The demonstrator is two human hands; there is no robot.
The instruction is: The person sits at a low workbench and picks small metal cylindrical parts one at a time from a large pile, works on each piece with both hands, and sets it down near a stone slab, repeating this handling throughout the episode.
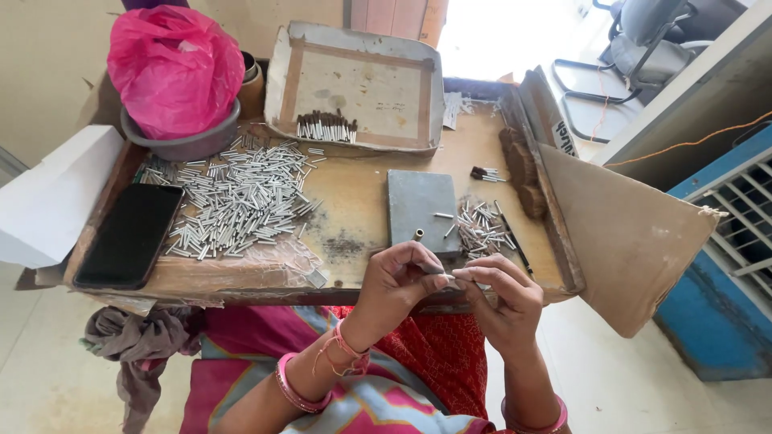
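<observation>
Head view: hands (pixel 450 281) pinch small tube (pixel 448 276) at tray (pixel 241 277) front edge

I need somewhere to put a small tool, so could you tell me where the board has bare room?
Bare wood lies between the shallow tray and the grey slab, and in the strip between the tube pile and that slab. It is crowded left around the pile and phone, and right of the slab among loose tubes.

I am holding a small, thin silver metal tube (pixel 448 276) roughly level between my fingertips, just above the bench's near edge.
</observation>
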